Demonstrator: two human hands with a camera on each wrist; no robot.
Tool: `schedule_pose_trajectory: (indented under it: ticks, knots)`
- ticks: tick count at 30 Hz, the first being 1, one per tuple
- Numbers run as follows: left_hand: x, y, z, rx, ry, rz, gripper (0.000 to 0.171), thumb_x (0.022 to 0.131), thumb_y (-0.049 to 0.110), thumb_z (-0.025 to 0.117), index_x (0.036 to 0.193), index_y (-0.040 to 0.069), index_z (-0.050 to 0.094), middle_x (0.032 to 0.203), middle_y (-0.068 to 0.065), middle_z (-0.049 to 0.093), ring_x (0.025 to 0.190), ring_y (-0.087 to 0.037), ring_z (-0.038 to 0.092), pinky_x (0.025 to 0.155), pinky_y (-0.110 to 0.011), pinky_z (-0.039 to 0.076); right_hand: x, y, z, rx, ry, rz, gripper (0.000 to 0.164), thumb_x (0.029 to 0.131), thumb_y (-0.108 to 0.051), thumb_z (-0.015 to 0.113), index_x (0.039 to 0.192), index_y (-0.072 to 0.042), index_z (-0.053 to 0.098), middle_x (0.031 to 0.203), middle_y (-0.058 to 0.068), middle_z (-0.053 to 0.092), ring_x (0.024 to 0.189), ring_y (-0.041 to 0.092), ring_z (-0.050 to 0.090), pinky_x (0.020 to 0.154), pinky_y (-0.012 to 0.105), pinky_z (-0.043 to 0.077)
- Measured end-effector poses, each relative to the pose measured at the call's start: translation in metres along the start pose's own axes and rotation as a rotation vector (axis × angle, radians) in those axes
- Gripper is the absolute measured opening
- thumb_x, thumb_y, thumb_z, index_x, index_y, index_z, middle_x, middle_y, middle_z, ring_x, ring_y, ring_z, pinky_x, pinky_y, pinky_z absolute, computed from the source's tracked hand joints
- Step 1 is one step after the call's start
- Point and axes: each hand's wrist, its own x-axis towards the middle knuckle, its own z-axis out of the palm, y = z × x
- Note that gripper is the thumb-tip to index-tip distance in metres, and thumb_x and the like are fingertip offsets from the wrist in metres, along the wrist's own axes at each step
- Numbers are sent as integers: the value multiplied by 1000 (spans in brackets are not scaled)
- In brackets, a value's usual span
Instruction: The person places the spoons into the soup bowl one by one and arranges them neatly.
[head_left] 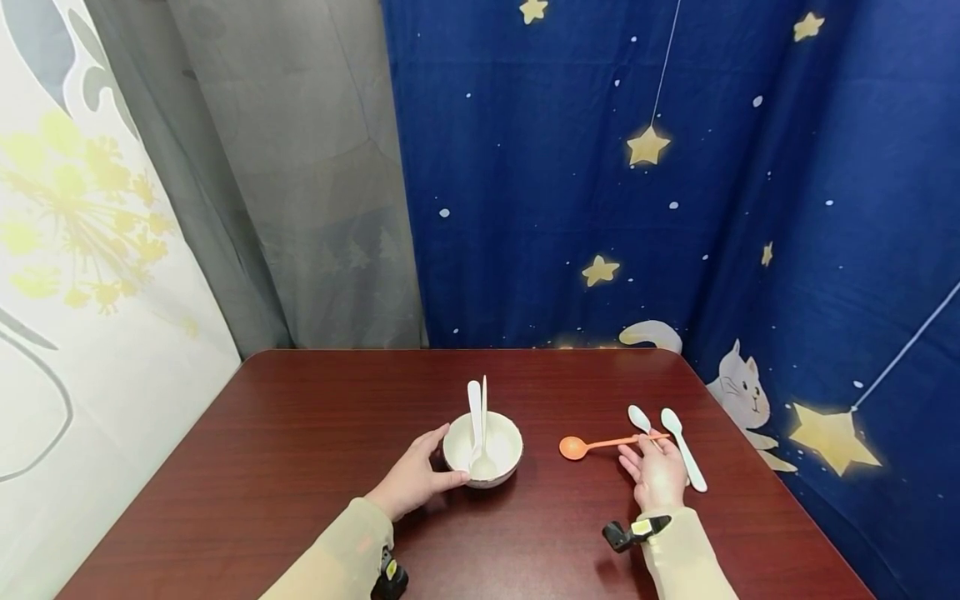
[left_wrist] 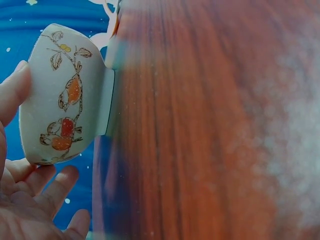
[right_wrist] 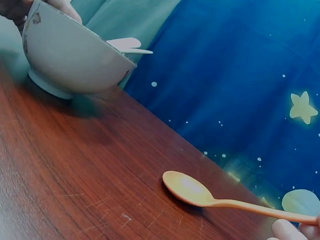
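Right hand cut off at 4 o'clock, right wrist view; table blurry toward 3 o'clock, left wrist view.

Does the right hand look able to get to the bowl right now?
Probably yes: the right hand holds the orange spoon, nothing shows between that and the bowl, and the left hand grips its left side.

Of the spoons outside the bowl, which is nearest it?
The orange spoon, head towards the bowl, handle at the right hand. The other two outside it, white spoons, are farther right.
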Motion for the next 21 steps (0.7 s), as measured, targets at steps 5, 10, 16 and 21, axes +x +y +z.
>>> schedule_pose_trajectory:
  ticks: [5,10,16,21]
  knots:
    - [0,0,0,-1,2,-2,96,73,41,83,147,3,36,143,-20,40,126,-30,44,104,-49,35,2,1,0,-18,1,-11,47,101,-7,42,144,4,27,137,22,40,74,11,70,77,35,55]
    - [0,0,0,-2,3,-1,96,73,40,84,147,3,37,143,-20,40,127,-30,43,104,-48,34,4,-1,0,-40,0,-23,46,100,-6,44,142,7,30,137,23,43,74,10,70,77,35,55]
    - [0,0,0,-5,1,-1,96,73,41,83,147,3,37,144,-20,40,127,-30,43,104,-49,35,3,-10,3,-68,-22,-62,36,99,-5,48,131,7,39,101,3,61,73,15,70,74,36,56]
    - [1,-1,1,-4,-7,-4,97,72,42,83,147,2,36,144,-21,40,127,-31,43,103,-50,36,3,-21,9,-90,-73,-66,35,99,-9,51,129,5,40,87,-7,61,74,17,71,74,36,56]
